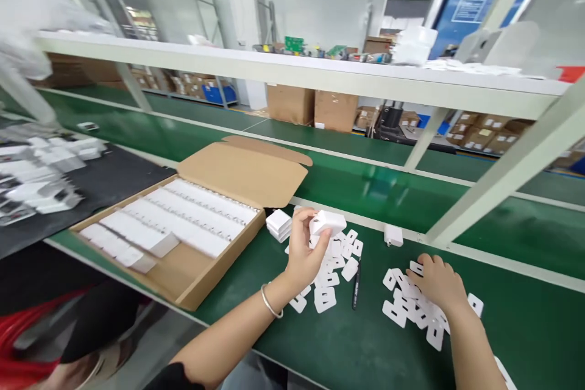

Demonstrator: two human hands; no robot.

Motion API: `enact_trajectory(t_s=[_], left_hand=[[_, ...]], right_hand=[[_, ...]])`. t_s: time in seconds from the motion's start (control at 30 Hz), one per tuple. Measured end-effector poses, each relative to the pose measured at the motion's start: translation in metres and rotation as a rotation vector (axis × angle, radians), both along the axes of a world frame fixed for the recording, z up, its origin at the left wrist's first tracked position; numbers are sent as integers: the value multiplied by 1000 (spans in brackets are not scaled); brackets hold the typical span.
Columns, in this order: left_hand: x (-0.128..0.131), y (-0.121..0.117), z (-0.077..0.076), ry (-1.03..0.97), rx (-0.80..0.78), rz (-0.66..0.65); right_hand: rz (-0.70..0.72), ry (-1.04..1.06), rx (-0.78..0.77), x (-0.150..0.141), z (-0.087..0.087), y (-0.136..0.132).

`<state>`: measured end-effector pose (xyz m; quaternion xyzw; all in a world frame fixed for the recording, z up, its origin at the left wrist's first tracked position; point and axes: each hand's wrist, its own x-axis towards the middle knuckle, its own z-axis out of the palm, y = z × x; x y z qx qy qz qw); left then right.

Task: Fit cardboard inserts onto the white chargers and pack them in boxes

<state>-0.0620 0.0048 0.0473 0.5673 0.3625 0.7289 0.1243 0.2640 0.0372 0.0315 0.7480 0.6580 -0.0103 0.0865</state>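
My left hand (307,256) is raised over the bench, its thumb and fingers closed around a small white box-shaped plastic housing (329,222). Below it lies a loose pile of thin white plates (325,298) with rectangular slots. My right hand (437,283) is low over a second pile of the same slotted plates (395,312). Between its thumb and forefinger is one white slotted plate (416,267); the other fingers are curled and partly hide the pile. A black pen (356,285) lies between the two piles.
An open cardboard box (219,283) with rows of white housings stands at left, beside a short stack of white housings (278,223). A single white housing (393,235) sits near a slanted shelf post (493,177). Another person's dark sleeve (100,317) shows at lower left.
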Motion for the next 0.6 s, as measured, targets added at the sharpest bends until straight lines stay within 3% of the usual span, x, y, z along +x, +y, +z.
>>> enact_trajectory(t_s=[0.13,0.33,0.47,0.6], left_hand=[[-43,-23,6,156,-59,109],[-165,-70,-10,517,-216,703],[-246,-94,-19,722,-524,915],[-288,-101,-24,961,-930,993]], right_hand=[[-41,80,25,6,-7,11],[-97,200,61,9,-13,24],[-139,253,39,6,-9,25],[-151,273,31,3,-9,25]])
